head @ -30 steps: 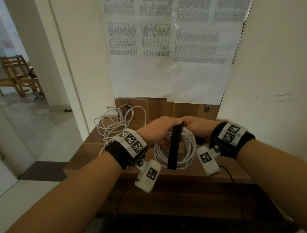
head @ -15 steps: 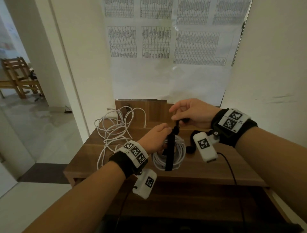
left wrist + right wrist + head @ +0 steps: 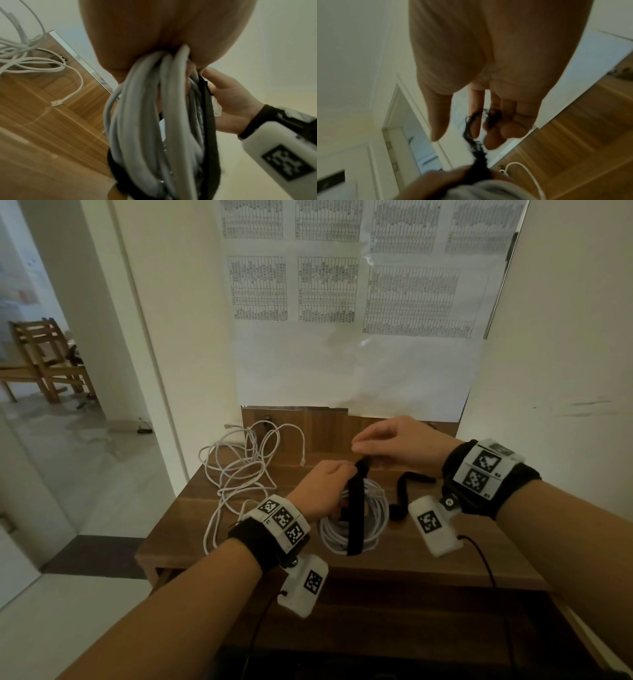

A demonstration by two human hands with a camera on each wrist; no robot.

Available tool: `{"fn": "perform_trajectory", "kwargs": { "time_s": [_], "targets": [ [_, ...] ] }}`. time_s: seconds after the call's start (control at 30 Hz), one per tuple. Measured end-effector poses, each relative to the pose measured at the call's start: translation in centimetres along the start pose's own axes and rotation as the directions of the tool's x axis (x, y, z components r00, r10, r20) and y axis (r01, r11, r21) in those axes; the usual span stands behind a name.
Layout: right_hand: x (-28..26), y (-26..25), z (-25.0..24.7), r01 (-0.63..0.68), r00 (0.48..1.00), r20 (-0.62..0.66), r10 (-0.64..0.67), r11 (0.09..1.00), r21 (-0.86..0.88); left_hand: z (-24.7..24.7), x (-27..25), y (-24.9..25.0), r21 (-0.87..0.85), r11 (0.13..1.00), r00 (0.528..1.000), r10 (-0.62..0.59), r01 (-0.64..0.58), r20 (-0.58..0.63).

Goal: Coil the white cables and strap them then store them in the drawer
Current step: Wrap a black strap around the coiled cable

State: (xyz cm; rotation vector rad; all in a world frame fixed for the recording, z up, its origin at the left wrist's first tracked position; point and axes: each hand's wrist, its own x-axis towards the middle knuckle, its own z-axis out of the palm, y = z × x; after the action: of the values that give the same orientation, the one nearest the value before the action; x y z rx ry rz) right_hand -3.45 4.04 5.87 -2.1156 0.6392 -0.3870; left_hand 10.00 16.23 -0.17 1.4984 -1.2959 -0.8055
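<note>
While the coiled white cable (image 3: 354,520) hangs upright over the wooden desk (image 3: 428,563), no drawer interior or other container shows in any view. The left hand (image 3: 323,491) grips the top of the coil, fingers curled round the bundled loops. A black strap (image 3: 356,515) runs down the front of the coil and passes under its bottom, as the left wrist view shows. The right hand (image 3: 400,445) sits just above and beside the left, thumb and forefinger pinching the strap's upper end, remaining fingers loosely curled. A second, loose white cable (image 3: 239,470) lies tangled on the desk's far left, well apart from the coil.
</note>
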Motion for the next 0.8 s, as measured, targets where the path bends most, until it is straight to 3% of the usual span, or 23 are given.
{"fn": "perform_trajectory", "kwargs": {
  "time_s": [0.1,0.23,0.3,0.37,0.43,0.53,0.6,0.67,0.8],
  "targets": [
    [-0.4,0.6,0.2,0.025,0.997,0.08,-0.007,0.974,-0.225,-0.1,0.1,0.1,-0.01,1.0,1.0,-0.008,0.007,-0.028],
    [-0.4,0.8,0.3,0.062,0.998,-0.001,-0.064,0.963,-0.264,-0.1,0.2,0.6,0.035,0.999,1.0,-0.001,0.002,-0.018],
    [-0.3,0.6,0.6,0.073,0.995,-0.044,-0.091,0.948,-0.309,0.1,0.2,0.5,0.025,0.998,0.996,-0.06,0.061,-0.061],
    [0.0,0.5,0.4,0.056,0.977,-0.186,-0.1,0.971,-0.232,0.4,0.0,0.3,-0.004,0.992,0.989,-0.127,0.127,-0.077],
    [-0.1,0.0,-0.5,0.059,0.93,-0.363,-0.066,0.998,-0.031,0.6,-0.2,-0.3,0.013,0.989,0.985,-0.148,0.15,-0.087],
    [-0.6,-1.2,-0.3,0.131,0.921,-0.38,-0.08,0.985,0.112,0.7,0.0,-0.6,0.014,0.986,0.984,-0.166,0.167,-0.062],
    [-1.2,-1.4,1.4,0.171,0.936,-0.293,-0.196,0.979,-0.11,0.9,0.4,-0.3,-0.054,0.983,0.979,-0.182,0.178,-0.094],
    [-1.8,-1.1,3.1,0.241,0.919,-0.198,-0.341,0.883,-0.402,1.0,0.8,0.0,-0.182,0.964,0.964,-0.222,0.194,-0.147],
    [-2.6,-0.5,3.6,0.38,0.851,-0.143,-0.505,0.781,-0.496,0.1,0.6,0.5,-0.409,0.882,0.94,-0.312,0.234,-0.135]
  ]
}}
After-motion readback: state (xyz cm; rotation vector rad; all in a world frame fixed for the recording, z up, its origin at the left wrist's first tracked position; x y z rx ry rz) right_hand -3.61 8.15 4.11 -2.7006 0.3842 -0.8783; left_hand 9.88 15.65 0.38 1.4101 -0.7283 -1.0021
